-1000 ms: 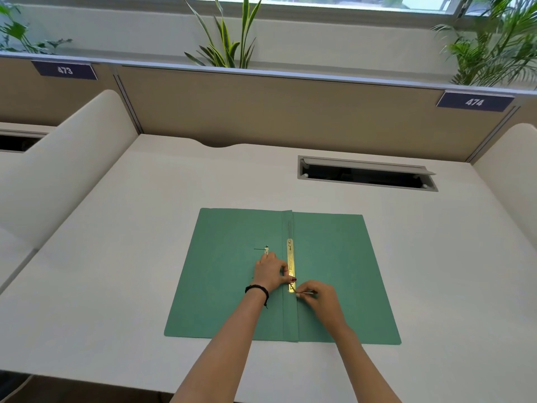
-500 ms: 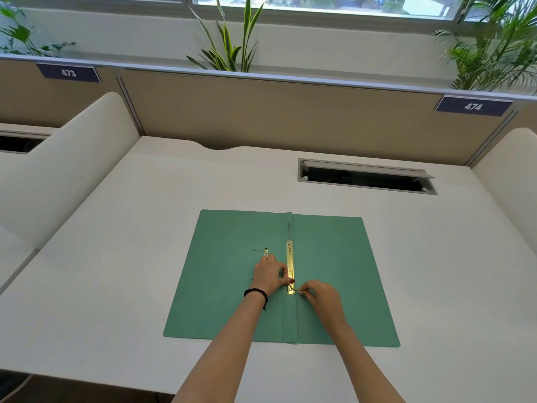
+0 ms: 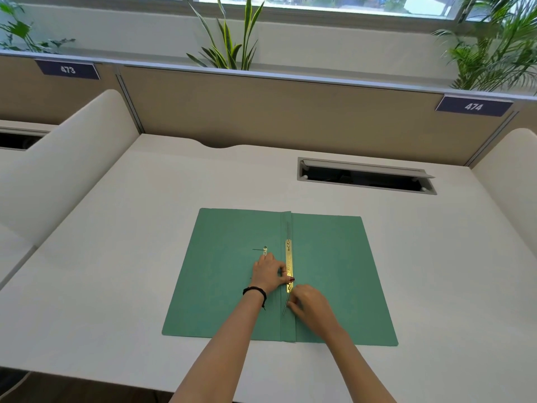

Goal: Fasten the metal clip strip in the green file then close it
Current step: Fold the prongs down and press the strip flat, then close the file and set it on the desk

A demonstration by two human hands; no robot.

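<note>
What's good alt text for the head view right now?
A person's left hand holds down a gold metal clip strip along the spine of an open green file on a white desk, while the right hand works at the strip's near end. Potted plants stand behind the desk partition.

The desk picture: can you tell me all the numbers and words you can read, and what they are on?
"473" on the dark blue plate on the divider's top edge, far left.
"474" on the dark blue plate on the divider's top edge, far right.
The gold metal clip strip in the green file carries stamped marks, too small to read.
</note>
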